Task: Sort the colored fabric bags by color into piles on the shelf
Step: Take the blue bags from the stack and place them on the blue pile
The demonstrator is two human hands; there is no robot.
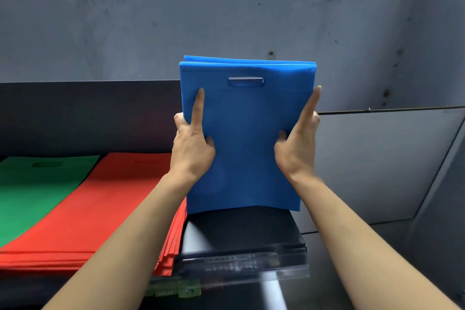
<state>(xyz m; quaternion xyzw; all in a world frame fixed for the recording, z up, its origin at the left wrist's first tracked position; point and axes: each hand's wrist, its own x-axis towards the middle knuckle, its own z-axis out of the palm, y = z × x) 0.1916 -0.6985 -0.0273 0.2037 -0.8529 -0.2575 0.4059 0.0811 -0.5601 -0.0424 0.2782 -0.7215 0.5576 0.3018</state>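
Item: blue bags (pixel 241 138), a thin stack held upright over the dark shelf (pixel 241 231), just right of the red pile (pixel 100 209). My left hand (pixel 192 148) and right hand (pixel 298 148) pinch its side edges. Risk, as I judge it: the limp sheets fan apart, or slump onto the red. Handle slot up; long axis vertical. Green pile (pixel 32 191) farthest left.

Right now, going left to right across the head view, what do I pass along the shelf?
Green pile → red pile → left hand → blue bags, held upright between both hands → right hand.
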